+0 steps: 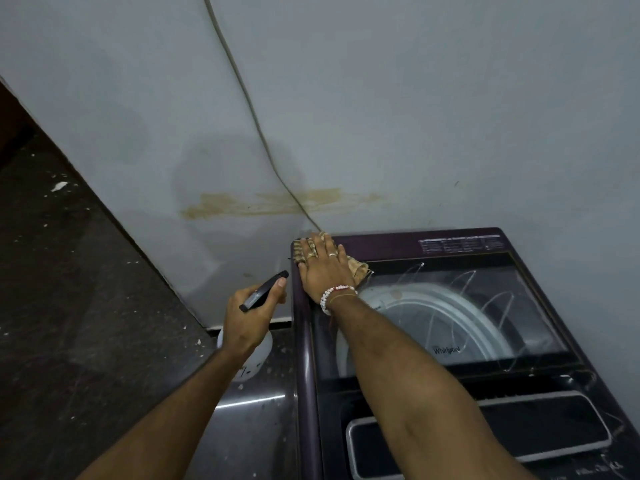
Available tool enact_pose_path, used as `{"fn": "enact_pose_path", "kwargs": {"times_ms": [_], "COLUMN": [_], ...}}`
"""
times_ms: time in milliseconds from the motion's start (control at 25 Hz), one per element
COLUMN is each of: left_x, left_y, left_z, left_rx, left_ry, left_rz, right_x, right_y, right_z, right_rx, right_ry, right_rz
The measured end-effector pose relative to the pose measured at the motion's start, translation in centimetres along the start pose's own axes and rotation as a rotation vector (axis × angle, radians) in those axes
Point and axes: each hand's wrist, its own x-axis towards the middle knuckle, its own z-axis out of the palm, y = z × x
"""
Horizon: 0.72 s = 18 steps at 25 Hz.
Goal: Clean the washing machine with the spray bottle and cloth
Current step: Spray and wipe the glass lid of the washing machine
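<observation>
Cloth (358,268) lies flat on back left corner of washing machine (450,341), under right hand (323,268). Fingers spread apart, pressing down. Cloth's long side runs from corner toward glass lid (450,306).

Spray bottle (256,355) in left hand (247,320), beside machine's left edge. Fingers wrapped tight round neck. Bottle hangs upright; black nozzle (265,291) points up and right, toward wall (346,98).

Risks, likely: cloth slips off back edge behind machine; finger squeezes trigger, wets wall instead; hand snags cord (256,123).
</observation>
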Motion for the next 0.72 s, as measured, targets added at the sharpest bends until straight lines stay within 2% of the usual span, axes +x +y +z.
{"fn": "enact_pose_path", "kwargs": {"times_ms": [240,720], "left_x": [1.3,-0.4], "left_y": [3.0,6.2], "left_z": [1.1,3.4], "left_rx": [0.018,0.165], "left_ry": [-0.024,0.074], "left_rz": [0.090,0.101], "right_x": [0.4,-2.8], "right_y": [2.1,25.1], "right_z": [-0.2,-5.4], "right_rx": [-0.023,-0.017], "right_ry": [0.000,0.005], "right_rz": [-0.016,0.187]}}
